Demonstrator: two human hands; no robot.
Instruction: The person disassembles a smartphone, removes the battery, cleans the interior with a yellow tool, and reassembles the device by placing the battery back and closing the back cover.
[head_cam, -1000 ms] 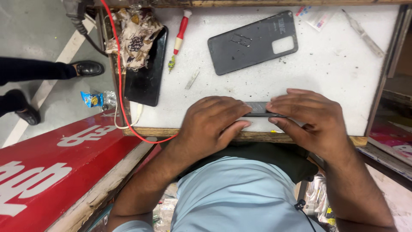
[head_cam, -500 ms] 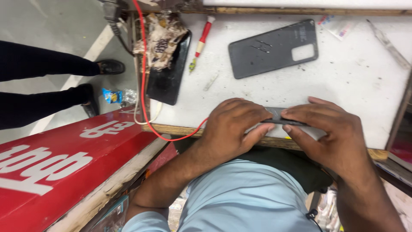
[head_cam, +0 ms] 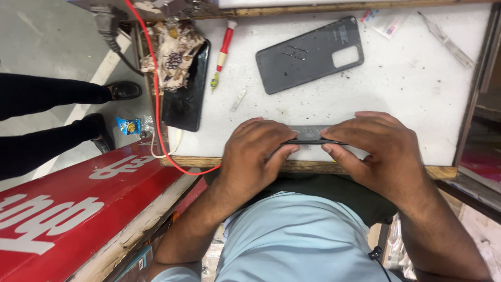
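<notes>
A dark, thin phone (head_cam: 309, 136) is held edge-on just above the near edge of the white worktop (head_cam: 417, 89). My left hand (head_cam: 255, 156) grips its left end and my right hand (head_cam: 373, 146) grips its right end, fingers curled over the top and thumbs beneath. Most of the phone is hidden by my fingers. A dark grey phone back cover (head_cam: 309, 54) lies flat on the worktop beyond my hands.
A second black phone (head_cam: 187, 89) lies at the worktop's left edge under a patterned cloth (head_cam: 175, 49). A red-handled screwdriver (head_cam: 223, 52), a small metal blade (head_cam: 238, 98) and a red cable (head_cam: 156, 104) are nearby. A person's legs (head_cam: 57, 112) stand at left.
Both hands have kept their grip on the phone. The view has shifted slightly, and the standing person's feet have moved a little.
</notes>
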